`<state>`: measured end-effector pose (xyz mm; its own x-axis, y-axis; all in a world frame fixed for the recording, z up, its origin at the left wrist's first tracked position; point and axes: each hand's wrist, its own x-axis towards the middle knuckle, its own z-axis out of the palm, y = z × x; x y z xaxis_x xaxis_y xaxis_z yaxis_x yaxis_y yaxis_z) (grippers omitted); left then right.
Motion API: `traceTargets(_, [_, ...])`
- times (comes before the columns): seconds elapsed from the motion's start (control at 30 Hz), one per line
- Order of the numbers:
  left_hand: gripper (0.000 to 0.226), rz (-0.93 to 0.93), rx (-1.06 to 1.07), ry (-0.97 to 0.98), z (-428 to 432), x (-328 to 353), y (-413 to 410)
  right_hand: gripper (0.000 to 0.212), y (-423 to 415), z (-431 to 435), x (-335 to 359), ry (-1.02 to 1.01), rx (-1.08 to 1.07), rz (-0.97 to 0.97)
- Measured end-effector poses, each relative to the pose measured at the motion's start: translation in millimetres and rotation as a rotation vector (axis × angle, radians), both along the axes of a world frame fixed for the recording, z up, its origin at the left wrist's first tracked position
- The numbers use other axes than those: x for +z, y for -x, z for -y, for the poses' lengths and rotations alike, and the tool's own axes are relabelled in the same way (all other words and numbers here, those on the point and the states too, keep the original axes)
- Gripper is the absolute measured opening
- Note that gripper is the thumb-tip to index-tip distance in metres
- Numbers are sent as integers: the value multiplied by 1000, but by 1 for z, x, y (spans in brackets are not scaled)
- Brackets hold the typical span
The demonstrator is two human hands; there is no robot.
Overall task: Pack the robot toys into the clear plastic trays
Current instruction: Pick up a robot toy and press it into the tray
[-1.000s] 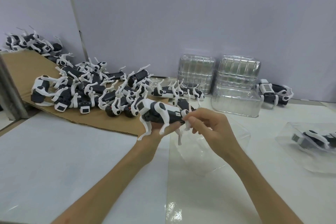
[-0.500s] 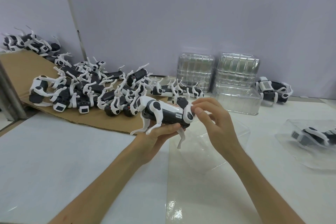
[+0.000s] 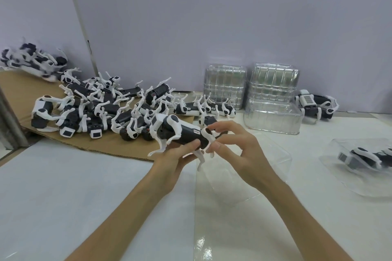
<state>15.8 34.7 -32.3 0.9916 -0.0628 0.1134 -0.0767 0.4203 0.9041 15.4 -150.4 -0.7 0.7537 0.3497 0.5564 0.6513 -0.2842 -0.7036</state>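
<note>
I hold a black-and-white robot dog toy (image 3: 182, 131) in mid-air above the table. My left hand (image 3: 176, 157) cups its belly from below. My right hand (image 3: 235, 144) pinches the white rear leg at the toy's right end. An empty clear plastic tray (image 3: 269, 161) lies on the table just under and to the right of my hands. A second clear tray (image 3: 339, 167) at the right edge holds another robot toy (image 3: 364, 158).
A heap of robot toys (image 3: 106, 108) lies on a brown cardboard sheet (image 3: 21, 91) at the left. Two stacks of clear trays (image 3: 273, 82) stand against the back wall, one tray (image 3: 273, 118) in front, a lone robot toy (image 3: 316, 106) beside them.
The toy has tilted and shifted slightly in my left hand. My right fingers moved from the top of its rear end down onto the rear leg.
</note>
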Motion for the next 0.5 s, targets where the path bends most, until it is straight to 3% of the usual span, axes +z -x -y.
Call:
traceTargets(0.13, [35, -15, -6, 59, 0, 3, 3, 21, -5, -1, 0, 46, -175, 5])
traceTargets(0.2, [43, -10, -30, -12, 2, 4, 6, 23, -5, -1, 1, 6, -200, -17])
traceTargets(0.4, [69, -77, -19, -157, 5, -8, 4, 30, -1, -1, 5, -33, 25, -61])
traceTargets(0.5, [53, -45, 72, -169, 2, -6, 2, 29, 0, -2, 6, -61, 30, -80])
